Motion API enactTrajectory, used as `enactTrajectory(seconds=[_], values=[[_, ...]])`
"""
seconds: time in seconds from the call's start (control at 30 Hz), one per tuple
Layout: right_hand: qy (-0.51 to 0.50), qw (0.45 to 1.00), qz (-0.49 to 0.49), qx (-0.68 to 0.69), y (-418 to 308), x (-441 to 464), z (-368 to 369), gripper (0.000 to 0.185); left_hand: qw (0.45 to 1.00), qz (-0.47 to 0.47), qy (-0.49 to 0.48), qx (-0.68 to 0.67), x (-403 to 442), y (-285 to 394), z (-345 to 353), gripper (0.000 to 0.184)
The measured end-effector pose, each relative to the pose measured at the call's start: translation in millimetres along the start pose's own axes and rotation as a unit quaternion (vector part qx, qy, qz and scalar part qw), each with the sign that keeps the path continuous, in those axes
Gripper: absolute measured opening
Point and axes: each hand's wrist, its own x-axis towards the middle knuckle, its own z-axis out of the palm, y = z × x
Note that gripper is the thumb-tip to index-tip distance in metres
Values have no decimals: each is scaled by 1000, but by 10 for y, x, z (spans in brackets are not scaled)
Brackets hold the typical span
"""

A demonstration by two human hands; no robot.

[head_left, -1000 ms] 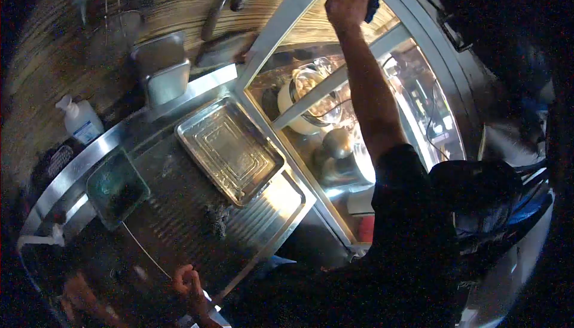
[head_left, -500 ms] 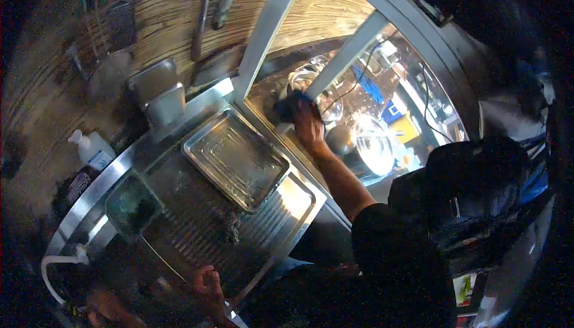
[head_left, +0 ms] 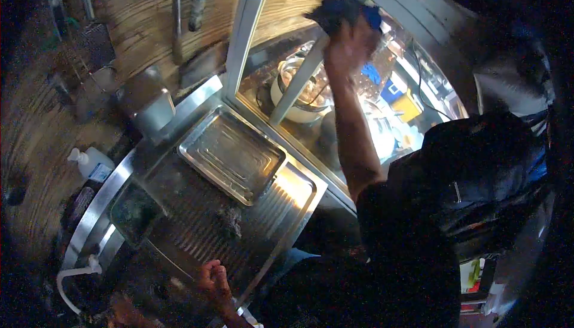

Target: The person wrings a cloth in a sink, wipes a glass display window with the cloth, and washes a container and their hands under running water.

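My right hand [head_left: 353, 44] is raised in front of the glass window at the top, its fingers closed on a dark blue cloth [head_left: 335, 14] that spreads beyond them against the pane and frame. The hand is blurred. Low in the view, my left hand [head_left: 214, 275] hovers by the near edge of the ribbed metal drainboard [head_left: 197, 241], fingers curled, with nothing visible in them. A rectangular metal tray [head_left: 233, 152] rests on the drainboard, below the window frame [head_left: 242, 35].
Behind the glass are a white pot [head_left: 299, 110] with food and a yellow item [head_left: 406, 108]. To the left are a white pump bottle [head_left: 92, 164], a greenish tub [head_left: 134, 211], a white tap [head_left: 75, 274] and hanging utensils [head_left: 95, 44]. A blurred skin-toned shape shows at bottom left.
My right hand went from the window's top down to its lower left corner, then back up and right with the cloth. My left hand stays curled low down. The view has shifted somewhat.
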Motion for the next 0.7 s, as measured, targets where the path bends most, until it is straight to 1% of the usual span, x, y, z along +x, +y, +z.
enactTrajectory(seconds=[0.07,0.1,0.17,0.2,0.23,0.27,0.3,0.37,0.4,0.47,0.5,0.53,0.57,0.6,0.67,0.7], values=[[-12,996,47,-73,97,-41,-505,39,1000,13,5,-3,33,-375,12,34],[-19,991,72,-112,127,-73,-784,39,1000,4,-3,-12,44,-419,9,34],[-7,992,91,-89,198,-65,-902,36,999,-10,-16,-29,107,-431,6,33],[-48,991,116,-50,102,93,-912,36,1000,0,-22,3,118,-210,-14,32],[-91,986,139,-11,-65,360,-933,37,999,6,-27,37,99,171,-40,31],[-89,990,113,3,-127,410,-695,37,997,9,-33,71,83,375,-58,31],[-87,992,87,16,-190,460,-458,37,1000,4,-20,23,81,322,-45,30],[-81,995,-55,-4,-333,457,176,37,997,-13,9,-73,35,121,27,28],[-122,985,-119,-13,-479,487,329,37,998,-17,11,-66,-18,93,14,28],[-124,977,-167,46,-606,108,792,37,998,-18,19,-53,-50,103,-33,27],[-174,966,-165,96,-669,-133,875,39,998,-37,16,-43,-85,209,-69,27],[-186,953,-198,133,-754,-420,790,40,998,-56,16,-36,-151,373,-87,26],[-200,937,-231,169,-950,-500,497,42,997,-76,15,-30,-217,457,-124,26],[-447,859,-71,239,-1043,-585,91,40,998,-64,17,-9,-265,424,-165,26],[-457,844,-98,262,-959,-1353,-213,36,999,-39,28,10,-222,341,-270,34],[-462,836,-112,274,-922,-1723,-370,35,999,-27,26,-23,-69,280,-352,38]])
